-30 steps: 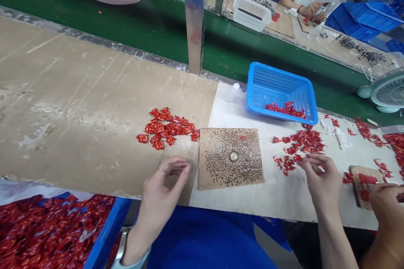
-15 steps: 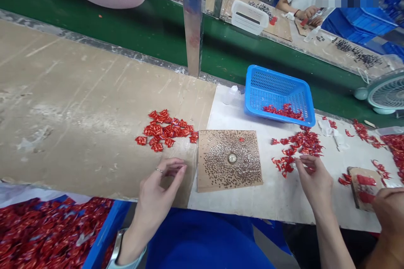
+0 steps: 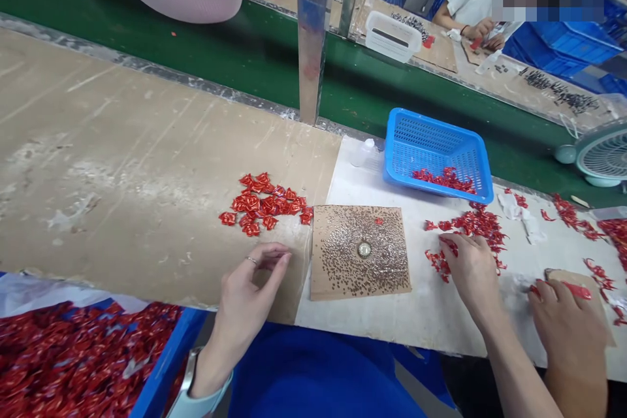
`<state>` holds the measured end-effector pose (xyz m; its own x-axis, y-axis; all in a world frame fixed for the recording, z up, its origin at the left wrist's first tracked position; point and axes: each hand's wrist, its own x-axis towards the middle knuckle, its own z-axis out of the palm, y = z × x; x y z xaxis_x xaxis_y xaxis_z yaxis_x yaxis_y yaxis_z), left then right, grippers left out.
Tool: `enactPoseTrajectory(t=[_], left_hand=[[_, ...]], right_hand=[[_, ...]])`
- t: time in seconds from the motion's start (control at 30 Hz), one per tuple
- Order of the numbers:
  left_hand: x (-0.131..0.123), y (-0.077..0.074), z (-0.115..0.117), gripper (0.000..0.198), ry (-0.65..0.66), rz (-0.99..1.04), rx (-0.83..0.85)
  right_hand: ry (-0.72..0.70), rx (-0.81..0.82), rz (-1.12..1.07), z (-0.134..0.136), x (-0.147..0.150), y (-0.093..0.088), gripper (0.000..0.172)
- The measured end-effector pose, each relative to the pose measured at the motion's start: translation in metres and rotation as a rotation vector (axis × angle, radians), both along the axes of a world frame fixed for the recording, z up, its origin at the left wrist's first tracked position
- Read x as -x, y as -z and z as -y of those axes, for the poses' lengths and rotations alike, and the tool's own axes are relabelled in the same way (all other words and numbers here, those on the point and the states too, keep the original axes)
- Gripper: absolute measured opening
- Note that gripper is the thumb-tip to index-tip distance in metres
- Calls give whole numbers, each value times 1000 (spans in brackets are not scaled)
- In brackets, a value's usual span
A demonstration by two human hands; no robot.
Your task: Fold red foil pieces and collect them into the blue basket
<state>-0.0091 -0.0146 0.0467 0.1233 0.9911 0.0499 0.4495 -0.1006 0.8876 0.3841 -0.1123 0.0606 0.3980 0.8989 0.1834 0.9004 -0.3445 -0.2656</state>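
Note:
My right hand (image 3: 471, 274) is over the heap of small shiny red curled pieces (image 3: 477, 222) to the right, its thumb and fingers closed on a red piece at the heap's near-left edge. My left hand (image 3: 255, 284) hovers by the table's front, fingers loosely curled with a gap inside and nothing visible in them. Between the hands lies a cardboard square (image 3: 323, 284) covered in glossy brown dots. A round, clear blob (image 3: 364, 249) sits near its middle, and a small red bit (image 3: 379, 221) near its top. Red rose-shaped pieces (image 3: 267, 202) are grouped beyond my left hand.
A blue basket (image 3: 438, 117) holding red pieces stands behind the heap, beside a small clear bottle (image 3: 362, 153). At right, a co-worker's hand (image 3: 568, 320) covers another cardboard pad (image 3: 595, 284). A blue bin (image 3: 164, 359) of red pieces sits lower left. A metal post (image 3: 311, 46) rises behind.
My right hand has moved left and slightly down onto the red pieces, its fingers closing. The co-worker's hand has come left over the pad. My left hand is nearly still.

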Motion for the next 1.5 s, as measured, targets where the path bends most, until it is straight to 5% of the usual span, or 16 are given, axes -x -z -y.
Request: enactPoseTrajectory(t=[0.33,0.6,0.8,1.07,1.27,1.5], left_hand=[[0,10,-14,20,-197,-238,-285],[-9,17,-34,27,-97,-469,-416],[-3,16,-41,24,-35,-484,-440],[0,15,-34,30,51,-315,-306],[4,14,-19,31,-47,-132,-92],[2,5,-4,58,-132,145,188]], right_hand=[[10,-70,-273,4,21,8,36],[84,-147,-383,9,31,19,34],[28,-72,-357,7,35,8,36],[-6,-20,-336,9,36,0,46],[-13,-1,-341,9,32,3,48],[-27,29,-301,16,31,0,40]])
